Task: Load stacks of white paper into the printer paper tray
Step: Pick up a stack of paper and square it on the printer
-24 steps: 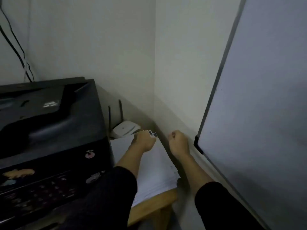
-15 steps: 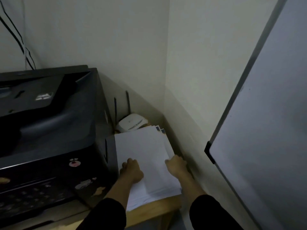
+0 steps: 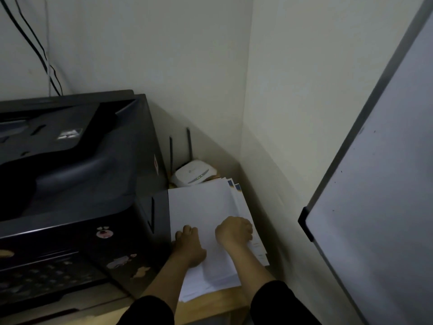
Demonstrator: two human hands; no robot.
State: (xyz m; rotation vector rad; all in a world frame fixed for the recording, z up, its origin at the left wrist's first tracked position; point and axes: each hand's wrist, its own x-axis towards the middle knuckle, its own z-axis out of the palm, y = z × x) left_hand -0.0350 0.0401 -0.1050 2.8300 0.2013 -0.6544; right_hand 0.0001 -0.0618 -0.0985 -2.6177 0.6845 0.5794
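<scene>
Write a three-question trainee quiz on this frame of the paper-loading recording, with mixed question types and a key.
1. True or false: both hands rest on the stack of white paper.
2. What sits behind the paper, in the corner? A) a stapler B) a white router C) a mug
3. On which side of the printer does the paper lie?

Key:
1. True: the left hand and the right hand are on it.
2. B, the white router.
3. Its right side, on the wooden table.
</scene>
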